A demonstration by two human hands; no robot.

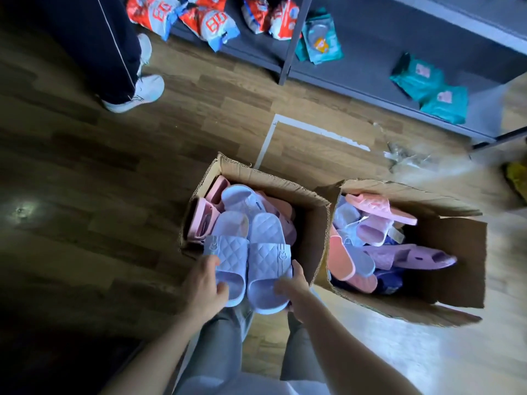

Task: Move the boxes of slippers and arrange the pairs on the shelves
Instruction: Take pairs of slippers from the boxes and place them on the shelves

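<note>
Our left hand (204, 283) and right hand (293, 286) each gripped the near end of one of the pair of lilac slippers (268, 260), held side by side over the left box (273, 181), the right box (456, 266) just beside it.

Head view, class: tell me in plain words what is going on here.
A person stands over the left box and right box, both open and holding slippers. The left hand and right hand each grip one slipper of a lilac pair above the left box. The shelf beyond holds packets, no slippers visible.
</note>
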